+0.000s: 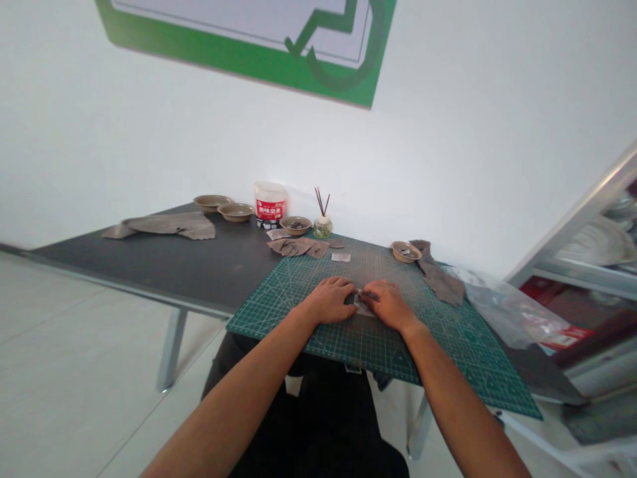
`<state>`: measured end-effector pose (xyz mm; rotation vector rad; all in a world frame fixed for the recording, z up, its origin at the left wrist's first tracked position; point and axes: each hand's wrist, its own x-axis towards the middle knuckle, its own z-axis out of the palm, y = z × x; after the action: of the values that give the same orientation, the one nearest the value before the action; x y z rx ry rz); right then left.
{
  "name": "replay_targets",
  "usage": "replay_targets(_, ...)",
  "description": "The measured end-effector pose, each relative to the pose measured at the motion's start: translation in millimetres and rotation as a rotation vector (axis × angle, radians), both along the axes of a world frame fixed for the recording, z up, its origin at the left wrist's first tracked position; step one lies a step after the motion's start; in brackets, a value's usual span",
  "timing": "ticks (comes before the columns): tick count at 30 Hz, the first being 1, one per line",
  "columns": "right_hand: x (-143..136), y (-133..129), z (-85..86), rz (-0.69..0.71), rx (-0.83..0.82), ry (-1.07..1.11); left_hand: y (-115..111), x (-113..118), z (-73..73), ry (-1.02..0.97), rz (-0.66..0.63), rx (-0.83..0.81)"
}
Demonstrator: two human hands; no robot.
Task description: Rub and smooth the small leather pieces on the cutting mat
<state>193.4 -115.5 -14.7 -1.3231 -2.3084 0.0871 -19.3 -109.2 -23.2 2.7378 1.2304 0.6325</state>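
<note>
A small pale grey rectangular piece (365,308) lies on the green cutting mat (308,279) between my hands. My left hand (331,300) rests on the mat at its left side, fingers forward and thumb apart, with the fingertips close to the piece's edge. Over the piece, my right hand (389,303) has its fingers pinched together around something small and dark that I cannot make out. Another pale rectangular piece (341,257) lies flat on the mat beyond my hands.
Behind are grey-brown cloths (298,247), a bowl of dark bits (295,226), a reed diffuser (322,227) and a white tub (270,204). Two bowls (236,212) and a cloth (169,226) lie left. Rightward are a bowl (405,252), a cloth (442,282) and a plastic bag (512,309).
</note>
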Motion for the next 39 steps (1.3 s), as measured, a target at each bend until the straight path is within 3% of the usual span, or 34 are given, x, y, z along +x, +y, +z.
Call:
replay_targets(3,8,2,0.8,-0.074,0.017,0.0,0,0,0.2,0.002,-0.007,0.006)
replay_targets(8,10,-7,2.7,0.111,-0.053,0.031,-1,0,1.4,-0.003,-0.008,0.009)
replay_targets(11,-1,-6,1.5,0.146,-0.054,0.023,-2,0,1.4,-0.004,0.003,-0.002)
replay_targets(17,8,0,2.1,-0.03,0.009,0.009,-2,0,1.8,-0.001,0.0,-0.001)
replay_targets(23,8,-12,4.0,0.14,-0.079,0.024,-3,0,2.9,-0.001,-0.006,0.003)
replay_targets(27,1,-4,1.4,0.005,-0.013,0.017,-3,0,2.4,-0.006,-0.003,0.0)
replay_targets(30,10,-2,1.7,-0.109,0.031,0.016,-3,0,2.9,-0.004,0.001,-0.009)
replay_targets(36,18,-15,1.8,0.12,-0.069,0.014,-4,1,4.8,0.0,0.007,-0.018)
replay_targets(39,9,-9,0.1,0.076,-0.03,0.005,-4,1,4.0,0.002,0.008,-0.022)
